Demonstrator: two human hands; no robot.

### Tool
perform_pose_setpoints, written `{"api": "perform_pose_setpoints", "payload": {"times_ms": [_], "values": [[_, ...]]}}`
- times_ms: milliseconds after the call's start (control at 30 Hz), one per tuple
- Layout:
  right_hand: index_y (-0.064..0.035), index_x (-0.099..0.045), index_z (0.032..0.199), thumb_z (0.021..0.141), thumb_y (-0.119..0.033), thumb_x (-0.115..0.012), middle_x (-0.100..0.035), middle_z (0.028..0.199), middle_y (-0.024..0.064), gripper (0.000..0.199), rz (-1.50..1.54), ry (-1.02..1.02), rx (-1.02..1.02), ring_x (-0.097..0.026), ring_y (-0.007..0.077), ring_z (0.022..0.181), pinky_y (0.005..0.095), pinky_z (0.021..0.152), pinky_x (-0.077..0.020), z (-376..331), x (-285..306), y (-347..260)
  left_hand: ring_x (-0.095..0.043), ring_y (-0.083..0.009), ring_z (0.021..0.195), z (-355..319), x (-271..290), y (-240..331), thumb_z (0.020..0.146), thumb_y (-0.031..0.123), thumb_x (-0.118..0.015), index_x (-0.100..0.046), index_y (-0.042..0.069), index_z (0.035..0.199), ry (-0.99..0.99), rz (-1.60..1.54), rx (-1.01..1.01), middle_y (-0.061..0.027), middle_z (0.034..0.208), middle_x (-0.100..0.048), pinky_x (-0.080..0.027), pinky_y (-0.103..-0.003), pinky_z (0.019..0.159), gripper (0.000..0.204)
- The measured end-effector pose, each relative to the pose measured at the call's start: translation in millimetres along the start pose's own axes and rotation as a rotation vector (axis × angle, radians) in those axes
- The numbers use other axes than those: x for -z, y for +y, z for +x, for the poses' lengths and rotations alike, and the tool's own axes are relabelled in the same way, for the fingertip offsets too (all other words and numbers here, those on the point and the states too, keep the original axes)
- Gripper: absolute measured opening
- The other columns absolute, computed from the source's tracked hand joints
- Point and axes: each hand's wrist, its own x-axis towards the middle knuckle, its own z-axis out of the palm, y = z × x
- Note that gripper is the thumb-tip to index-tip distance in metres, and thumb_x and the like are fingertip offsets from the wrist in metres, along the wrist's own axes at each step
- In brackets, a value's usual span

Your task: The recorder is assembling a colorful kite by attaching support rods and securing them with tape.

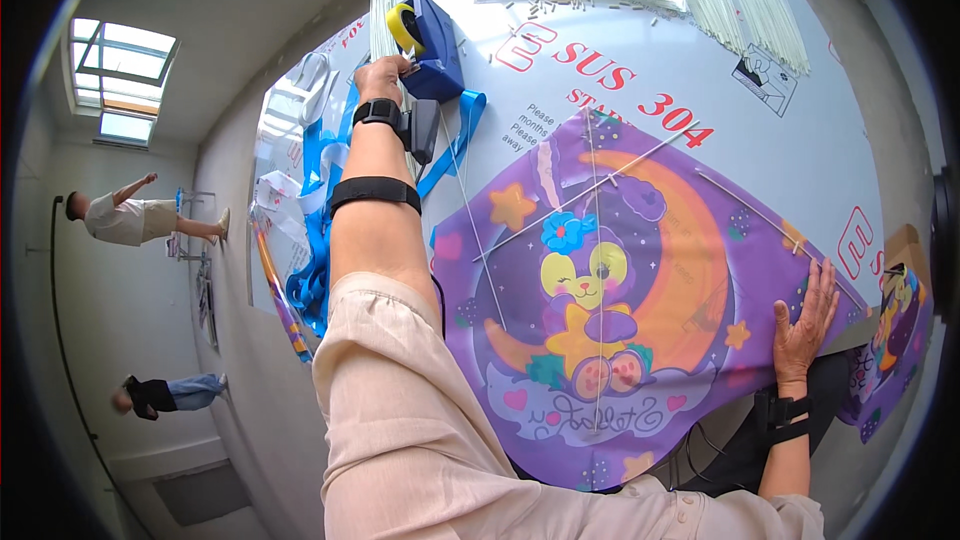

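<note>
A purple kite (690,340) with a printed rabbit, star and orange moon lies spread on the table, partly over my lap. Thin white rods (540,220) and strings cross it. My right hand (806,325) rests flat on its right corner, fingers stretched, beside a rod along the edge. Far off at the upper left, my left hand (380,80) is closed at the front of a blue tape dispenser (435,50) with a yellow roll (404,28). What its fingertips pinch, if anything, is too small to make out.
Blue ribbon (318,265) lies heaped left of my left arm. Bundles of white rods (720,0) and small loose pieces (560,8) lie at the table's far side. Another printed kite (890,350) hangs at the right edge. Two people (130,215) (165,393) stand away at the left.
</note>
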Motion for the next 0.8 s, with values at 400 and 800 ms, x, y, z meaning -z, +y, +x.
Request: {"api": "perform_pose_setpoints", "payload": {"times_ms": [400, 800], "values": [[-0.0086, -0.031, 0.139, 0.084, -0.067, -0.035, -0.027, 0.145, 0.0118, 0.08, -0.049, 0.017, 0.019, -0.022, 0.0277, 0.136, 0.0462, 0.111, -0.0132, 0, 0, 1, -0.037, -0.0117, 0.04, -19, 13, -43, 0.071, 0.006, -0.061, -0.056, 0.005, 0.071, -0.093, -0.5, 0.365, -0.0023, 0.057, -0.05, -0.034, -0.033, 0.041, 0.006], [-0.0083, -0.031, 0.139, 0.085, -0.065, -0.037, -0.027, 0.145, 0.0128, 0.079, -0.025, -0.02, -0.004, -0.021, 0.0281, 0.136, 0.0464, 0.111, -0.0123, 2, 4, -4, -0.058, -0.0235, 0.091, -6, 4, -30, 0.067, 0.002, -0.06, -0.053, -0.008, 0.112, 0.107, -0.209, -0.259, -0.0174, 0.106, -0.058, -0.044, -0.033, 0.082, 0.047]]}}
